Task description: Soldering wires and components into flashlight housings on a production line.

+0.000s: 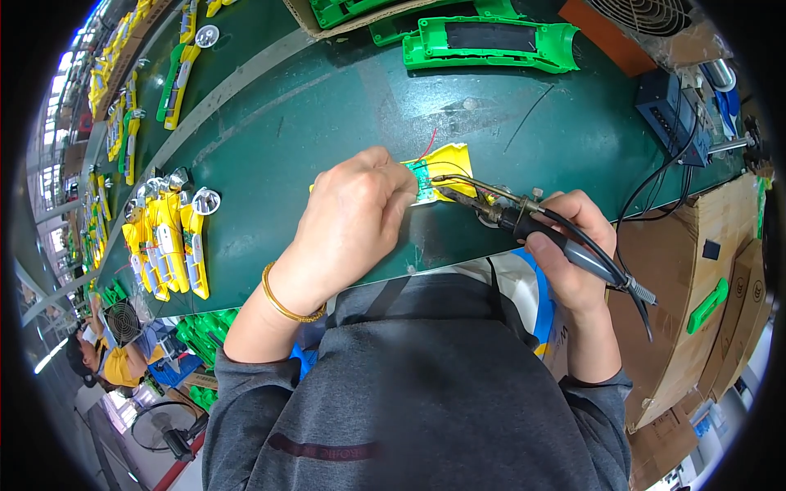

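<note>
My right hand (577, 245) is closed round a soldering iron (512, 221) with a thin tube and black cable along it. Its tip reaches left to a small green circuit board (422, 182), touching or just above it. The board lies in a yellow plastic housing (453, 159) on the bench. Over the housing's left part, my left hand (352, 209) is closed, fingertips bent down at the board's edge. What those fingers pinch is hidden beneath them. A red wire (428, 143) sticks up from the board, and dark wires loop across its right side.
Yellow housings with batteries (168, 237) are piled at the bench's left. Green shells (491, 45) lie at the far side beside a cardboard box (368, 20). A blue-grey power unit (671, 119) stands at the right, its cables hanging down. A co-worker (119, 360) sits at the far left.
</note>
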`<action>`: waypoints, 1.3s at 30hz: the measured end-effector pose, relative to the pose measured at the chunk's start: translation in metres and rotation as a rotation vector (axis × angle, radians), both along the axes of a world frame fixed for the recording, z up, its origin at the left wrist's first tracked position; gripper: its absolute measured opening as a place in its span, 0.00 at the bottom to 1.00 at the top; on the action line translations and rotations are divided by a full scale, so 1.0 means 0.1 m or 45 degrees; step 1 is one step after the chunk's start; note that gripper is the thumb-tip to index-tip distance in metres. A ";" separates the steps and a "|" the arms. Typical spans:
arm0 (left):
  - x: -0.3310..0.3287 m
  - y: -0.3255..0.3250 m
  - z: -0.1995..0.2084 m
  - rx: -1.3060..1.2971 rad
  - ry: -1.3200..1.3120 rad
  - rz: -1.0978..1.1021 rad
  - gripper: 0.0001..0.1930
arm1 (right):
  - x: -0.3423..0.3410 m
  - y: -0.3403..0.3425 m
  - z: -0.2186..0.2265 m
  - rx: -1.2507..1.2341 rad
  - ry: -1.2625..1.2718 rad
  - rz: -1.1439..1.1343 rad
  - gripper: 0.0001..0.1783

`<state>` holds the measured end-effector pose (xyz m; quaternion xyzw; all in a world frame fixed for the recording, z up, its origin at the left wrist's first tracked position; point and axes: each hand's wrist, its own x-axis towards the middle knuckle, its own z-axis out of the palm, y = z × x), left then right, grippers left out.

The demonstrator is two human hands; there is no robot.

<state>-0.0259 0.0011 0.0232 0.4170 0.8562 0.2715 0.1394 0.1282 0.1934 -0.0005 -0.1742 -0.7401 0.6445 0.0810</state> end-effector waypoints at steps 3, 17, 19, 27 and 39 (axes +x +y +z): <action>0.00 0.00 0.00 0.000 -0.025 -0.007 0.02 | -0.02 0.01 -0.01 0.006 -0.030 0.014 0.09; 0.02 0.00 -0.03 -0.035 -0.011 0.015 0.02 | -0.15 0.05 0.06 0.165 0.094 0.111 0.10; 0.02 0.01 -0.03 -0.031 -0.034 0.029 0.02 | -0.16 0.03 0.11 0.141 0.017 0.092 0.09; 0.02 0.00 -0.03 0.003 -0.041 0.032 0.02 | -0.21 0.04 0.18 0.272 0.038 0.145 0.10; 0.00 0.02 -0.04 -0.036 -0.047 0.012 0.02 | 0.01 0.12 0.08 -0.391 0.124 -0.191 0.14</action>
